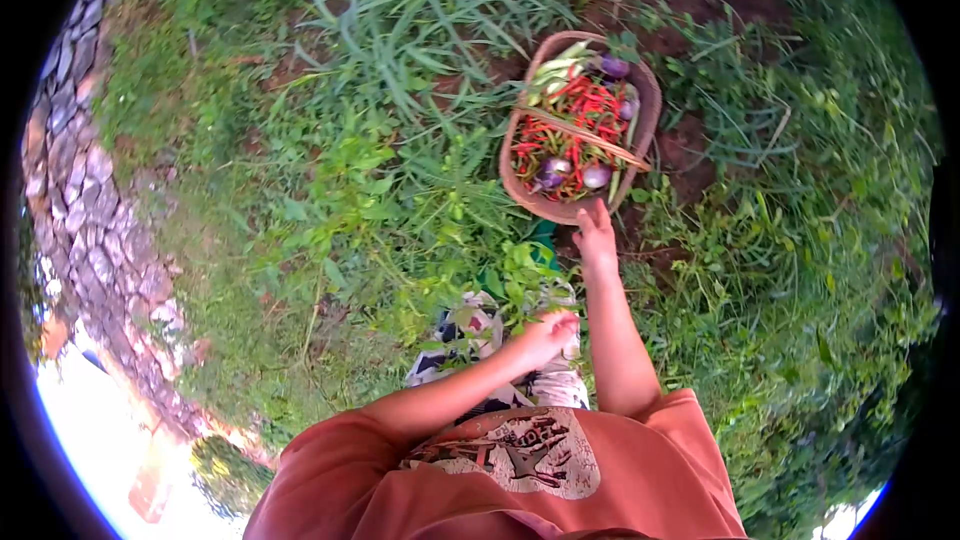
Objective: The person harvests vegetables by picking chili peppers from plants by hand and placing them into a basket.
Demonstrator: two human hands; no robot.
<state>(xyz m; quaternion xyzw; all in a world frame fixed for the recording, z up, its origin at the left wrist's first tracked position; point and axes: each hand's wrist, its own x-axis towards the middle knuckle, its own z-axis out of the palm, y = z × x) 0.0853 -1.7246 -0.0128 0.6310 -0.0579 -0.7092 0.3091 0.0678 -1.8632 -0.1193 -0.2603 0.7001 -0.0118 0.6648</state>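
A woven basket (649, 110) with an arched handle (585, 132) stands on the ground ahead of me. Red and green chili peppers (590, 105) fill much of it. Purple eggplants (553, 174) lie among them, with pale green pods (556, 75) at the far left end. My right hand (596, 232) reaches to the basket's near rim, fingers stretched toward it; whether they touch the rim I cannot tell. My left hand (549, 335) is closed in front of my legs, beside a leafy green plant (525, 275). What its curled fingers hold, if anything, is hidden.
Long-bladed grassy plants (400, 30) and low weeds grow around the basket. Bare brown soil (690, 155) shows to its right. A stone wall (95, 200) runs along the far left. My patterned trousers (470, 325) are just behind the leafy plant.
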